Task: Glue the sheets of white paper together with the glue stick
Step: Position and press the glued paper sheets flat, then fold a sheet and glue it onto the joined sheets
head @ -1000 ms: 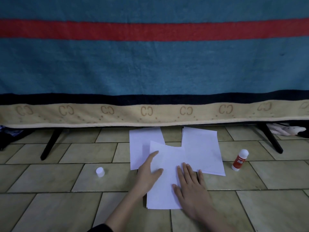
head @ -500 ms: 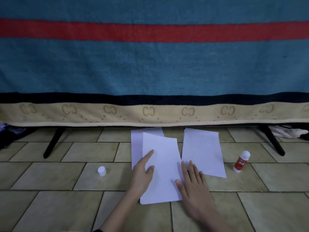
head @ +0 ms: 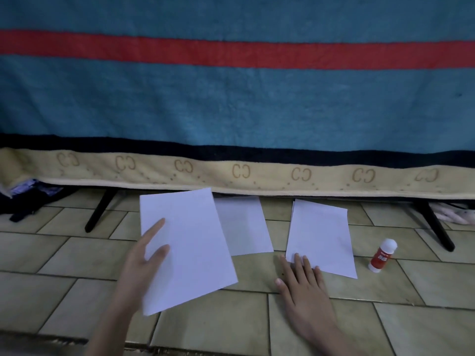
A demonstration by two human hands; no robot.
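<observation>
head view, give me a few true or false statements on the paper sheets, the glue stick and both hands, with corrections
1. The left hand holds a sheet of white paper. True.
2. The glue stick is in the right hand. False: it stands alone on the tiled floor, right of the papers.
3. The right hand lies flat, fingertips at the near corner of the right-hand sheet. True.
4. The glue stick lies on its side. False: it stands upright, slightly tilted.
5. A third sheet lies between the other two. True.
</observation>
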